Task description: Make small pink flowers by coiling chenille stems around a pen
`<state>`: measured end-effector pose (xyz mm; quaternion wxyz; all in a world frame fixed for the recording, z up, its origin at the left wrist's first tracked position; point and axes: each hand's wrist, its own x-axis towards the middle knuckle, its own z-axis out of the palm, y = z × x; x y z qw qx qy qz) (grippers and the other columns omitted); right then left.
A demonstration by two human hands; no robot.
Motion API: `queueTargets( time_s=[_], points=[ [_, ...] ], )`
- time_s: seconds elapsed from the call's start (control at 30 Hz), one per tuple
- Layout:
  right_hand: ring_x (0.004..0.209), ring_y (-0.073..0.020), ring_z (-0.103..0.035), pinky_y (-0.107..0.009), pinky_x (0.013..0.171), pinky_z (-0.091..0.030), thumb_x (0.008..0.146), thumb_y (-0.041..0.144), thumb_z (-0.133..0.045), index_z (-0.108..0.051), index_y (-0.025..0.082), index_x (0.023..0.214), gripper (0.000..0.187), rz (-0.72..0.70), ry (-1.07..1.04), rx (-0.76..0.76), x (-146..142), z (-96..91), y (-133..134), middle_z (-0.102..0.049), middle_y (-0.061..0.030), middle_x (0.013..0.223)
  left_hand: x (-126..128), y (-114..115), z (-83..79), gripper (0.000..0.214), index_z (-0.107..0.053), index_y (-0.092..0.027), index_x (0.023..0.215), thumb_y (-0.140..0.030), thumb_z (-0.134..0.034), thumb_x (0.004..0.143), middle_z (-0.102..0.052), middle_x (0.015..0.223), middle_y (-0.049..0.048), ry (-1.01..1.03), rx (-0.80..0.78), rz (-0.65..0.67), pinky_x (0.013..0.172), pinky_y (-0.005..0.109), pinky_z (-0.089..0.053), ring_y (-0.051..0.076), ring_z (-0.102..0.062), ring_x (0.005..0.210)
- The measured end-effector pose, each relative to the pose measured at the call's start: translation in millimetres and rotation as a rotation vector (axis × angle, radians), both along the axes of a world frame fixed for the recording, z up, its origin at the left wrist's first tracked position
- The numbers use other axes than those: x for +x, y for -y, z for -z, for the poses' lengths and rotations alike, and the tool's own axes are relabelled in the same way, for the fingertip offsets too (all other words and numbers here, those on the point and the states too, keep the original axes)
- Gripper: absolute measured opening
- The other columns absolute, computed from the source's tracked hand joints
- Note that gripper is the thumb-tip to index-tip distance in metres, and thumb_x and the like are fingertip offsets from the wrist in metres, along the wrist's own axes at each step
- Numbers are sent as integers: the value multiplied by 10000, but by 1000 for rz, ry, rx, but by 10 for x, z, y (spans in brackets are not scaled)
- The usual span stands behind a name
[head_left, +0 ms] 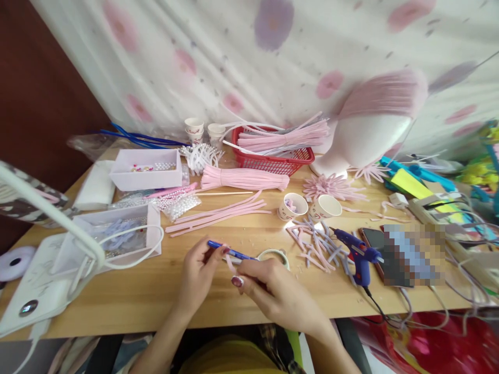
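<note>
My left hand (199, 272) is closed around one end of a blue pen (222, 247), held level just above the table's front part. My right hand (273, 288) pinches a short pink pipe cleaner (229, 263) that hangs against the pen. Its fingers also lie along the pen's right end; whether they grip it too is hard to see. Partly behind the right hand is a pale ring-shaped object (283, 255). Beyond my hands lie loose pink pipe cleaners (222, 214) and a thick bundle of them (245, 178). Short pink and grey pieces (317, 244) are scattered to the right.
A blue glue gun (360, 254) and a phone (374, 249) lie at right among cables. Two paper cups (325, 206) stand mid-table. Behind are a red basket (268, 163) and a white mannequin head (370, 137). White boxes (146, 179) and a lamp (50, 208) occupy the left.
</note>
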<state>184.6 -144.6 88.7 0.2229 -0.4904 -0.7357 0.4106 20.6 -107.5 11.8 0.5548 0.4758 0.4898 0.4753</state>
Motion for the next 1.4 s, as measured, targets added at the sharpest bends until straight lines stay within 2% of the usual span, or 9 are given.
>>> queueTargets(
  time_s=[0.17, 0.3, 0.5, 0.7, 0.77, 0.9, 1.1, 1.27, 1.4],
  points=[
    [596, -107, -506, -208, 580, -370, 961, 264, -424, -591, 173, 793, 254, 34, -59, 73, 194, -83, -174, -572, 6, 678, -139, 33, -59, 295, -633, -159, 766, -451, -674, 778, -465, 502, -47, 122, -117, 243, 425, 188, -260, 66, -348, 434],
    [662, -128, -555, -218, 633, -408, 948, 263, -454, -608, 172, 798, 233, 25, -164, 106, 218, 90, -345, -610, -7, 724, -143, 61, -152, 316, -626, -171, 806, -479, -687, 765, -501, 470, -42, 358, -204, 375, 398, 179, -236, 44, -306, 377],
    [669, -122, -539, -204, 628, -378, 942, 190, -420, -578, 186, 807, 207, 146, -117, 66, -73, 350, -162, -569, 16, 701, -53, 72, -149, 229, -640, -190, 907, -400, -657, 819, -568, 533, -25, 330, 1, 83, 413, 168, -291, 47, -361, 407],
    [576, -105, -507, -203, 578, -330, 962, 235, -399, -564, 188, 817, 225, 118, 87, 116, -77, 177, 15, -557, 18, 649, -106, 8, -26, 132, -686, -195, 904, -298, -618, 856, -640, 849, 37, 3, 268, 57, 480, 186, -379, 64, -457, 526],
    [553, -106, -495, -210, 559, -315, 961, 267, -413, -559, 186, 785, 243, 87, 160, 133, 8, 66, -19, -553, 16, 626, -133, -15, -19, 142, -688, -200, 930, -293, -600, 868, -644, 915, 50, -40, 265, 106, 464, 189, -374, 55, -433, 504],
    [550, -109, -495, -221, 559, -316, 949, 262, -446, -575, 177, 743, 257, 97, 244, 178, 232, -87, -239, -566, 8, 614, -192, -17, -33, 156, -681, -199, 935, -319, -610, 864, -587, 651, -8, 19, 133, 179, 447, 174, -363, 64, -433, 478],
    [678, -122, -564, -207, 644, -403, 959, 293, -444, -601, 158, 777, 276, -39, -106, 97, 373, 92, -534, -621, -12, 732, -138, -12, -187, 247, -666, -170, 810, -404, -723, 755, -466, 506, -64, 408, -27, 176, 342, 136, -271, 24, -294, 373],
    [615, -119, -536, -202, 593, -372, 958, 231, -405, -569, 176, 793, 239, 113, -52, 103, 18, 283, -233, -577, 8, 669, 44, -22, -197, 181, -657, -199, 859, -356, -706, 784, -443, 476, -82, 399, 87, -92, 384, 130, -363, 43, -384, 400],
    [586, -107, -531, -200, 585, -345, 952, 188, -401, -558, 193, 830, 198, 134, 66, 136, -75, 128, -20, -567, 18, 662, 58, 35, -104, 155, -653, -174, 908, -317, -632, 851, -621, 615, -17, 149, 196, -51, 451, 187, -466, 81, -525, 468]
  ],
)
